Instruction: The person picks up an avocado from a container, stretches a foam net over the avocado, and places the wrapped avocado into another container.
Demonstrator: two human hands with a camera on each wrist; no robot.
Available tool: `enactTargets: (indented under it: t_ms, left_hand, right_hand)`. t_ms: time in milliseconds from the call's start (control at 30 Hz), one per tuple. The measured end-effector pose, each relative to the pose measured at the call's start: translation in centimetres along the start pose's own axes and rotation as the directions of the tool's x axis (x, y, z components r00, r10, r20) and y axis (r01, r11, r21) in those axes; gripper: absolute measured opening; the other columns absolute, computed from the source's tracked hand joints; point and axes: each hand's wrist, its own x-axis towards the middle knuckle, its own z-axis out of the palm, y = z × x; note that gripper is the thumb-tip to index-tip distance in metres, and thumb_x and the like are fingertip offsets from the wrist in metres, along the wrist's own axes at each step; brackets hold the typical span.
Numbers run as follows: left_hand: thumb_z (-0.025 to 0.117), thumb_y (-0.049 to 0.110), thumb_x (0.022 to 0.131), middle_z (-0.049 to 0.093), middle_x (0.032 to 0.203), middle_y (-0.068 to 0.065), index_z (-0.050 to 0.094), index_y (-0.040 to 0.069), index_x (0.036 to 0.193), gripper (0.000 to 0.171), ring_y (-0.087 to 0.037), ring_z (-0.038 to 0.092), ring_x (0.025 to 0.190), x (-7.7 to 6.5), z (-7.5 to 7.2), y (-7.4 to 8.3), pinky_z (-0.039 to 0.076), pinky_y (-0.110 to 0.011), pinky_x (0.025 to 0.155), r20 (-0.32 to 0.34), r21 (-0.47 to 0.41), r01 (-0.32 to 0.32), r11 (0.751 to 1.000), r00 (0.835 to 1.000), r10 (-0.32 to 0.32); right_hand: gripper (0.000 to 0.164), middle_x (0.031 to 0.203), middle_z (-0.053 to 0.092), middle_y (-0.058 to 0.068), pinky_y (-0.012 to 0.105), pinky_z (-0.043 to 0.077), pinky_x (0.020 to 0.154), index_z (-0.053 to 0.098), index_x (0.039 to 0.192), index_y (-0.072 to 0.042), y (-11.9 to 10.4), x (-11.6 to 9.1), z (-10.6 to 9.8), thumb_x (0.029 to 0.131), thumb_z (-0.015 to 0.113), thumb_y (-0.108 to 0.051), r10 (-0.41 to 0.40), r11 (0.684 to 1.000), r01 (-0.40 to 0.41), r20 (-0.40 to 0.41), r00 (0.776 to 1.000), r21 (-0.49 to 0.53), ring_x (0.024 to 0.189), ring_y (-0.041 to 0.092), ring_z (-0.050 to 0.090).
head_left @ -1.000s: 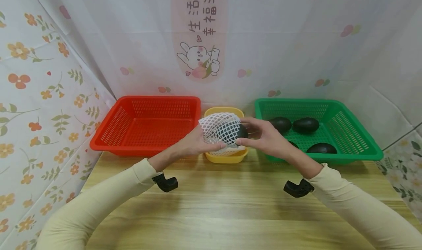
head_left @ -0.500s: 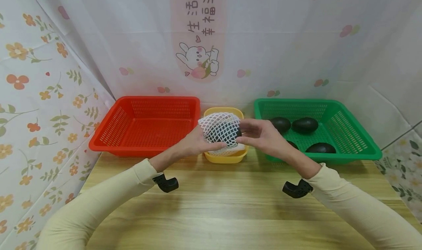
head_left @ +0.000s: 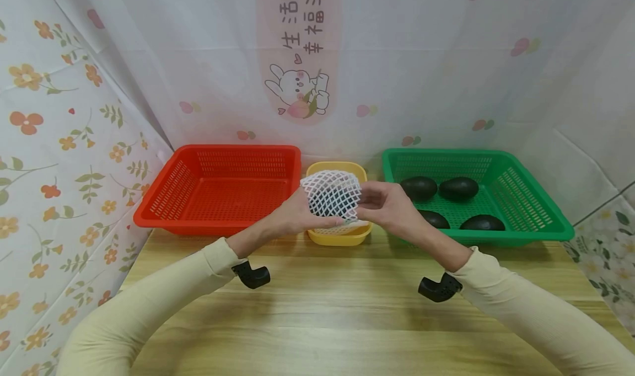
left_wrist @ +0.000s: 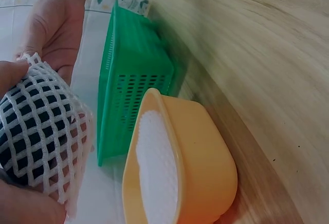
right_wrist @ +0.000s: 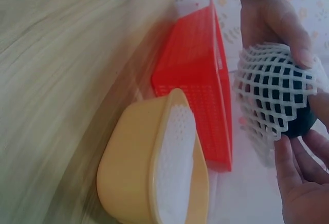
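A dark avocado (right_wrist: 300, 124) sits inside a white foam net sleeve (head_left: 334, 194), held up in front of the yellow basket. My left hand (head_left: 292, 213) grips the sleeve with the avocado in it from the left, its thumb along the near side. From the other side my right hand (head_left: 389, 205) has its fingers and thumb at the sleeve's open edge, pinching it. The right wrist view shows the avocado's bare end at that opening. Most of the fruit is covered by the mesh.
A red basket (head_left: 218, 223) stands at the back left. The yellow basket (head_left: 342, 241) in the middle contains white foam nets (left_wrist: 154, 167). At the right, a green basket (head_left: 526, 236) holds several avocados (head_left: 458, 188). All rest on a wooden table (head_left: 342, 304).
The sleeve has been drawn further over the avocado, whose dark end showed at the right before. My right hand has shifted slightly left and down; the left hand has barely moved.
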Motion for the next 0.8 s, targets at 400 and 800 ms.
enactTargets:
  t_ms: [400, 800]
  left_hand:
    - [0.088, 0.025, 0.08, 0.056, 0.124, -0.003, 0.044, 0.011, 0.138, 0.074, -0.023, 0.053, 0.11, -0.6, -0.2, 0.0, 0.052, -0.038, 0.09, -0.05, 0.037, 0.073, 0.997, 0.996, -0.071]
    - [0.088, 0.018, 0.079, 0.053, 0.128, -0.002, 0.04, 0.011, 0.14, 0.078, -0.022, 0.05, 0.116, -0.4, 0.9, 0.3, 0.054, -0.037, 0.089, 0.008, -0.008, -0.046, 0.999, 0.999, 0.046]
  right_hand:
    - [0.021, 0.116, 0.061, 0.021, 0.038, 0.055, 0.089, 0.057, 0.116, 0.006, 1.0, -0.2, -1.1, 0.104, 0.06, -0.011, 0.008, 0.994, 0.0, -0.073, 0.997, 0.113, 0.104, 0.035, 0.064]
    - [0.063, 0.136, 0.049, 0.018, 0.05, 0.054, 0.091, 0.036, 0.152, -0.012, 1.1, 0.2, 0.5, 0.099, 0.069, -0.024, 0.093, 0.948, -0.161, 0.246, 0.965, 0.274, 0.114, 0.038, 0.056]
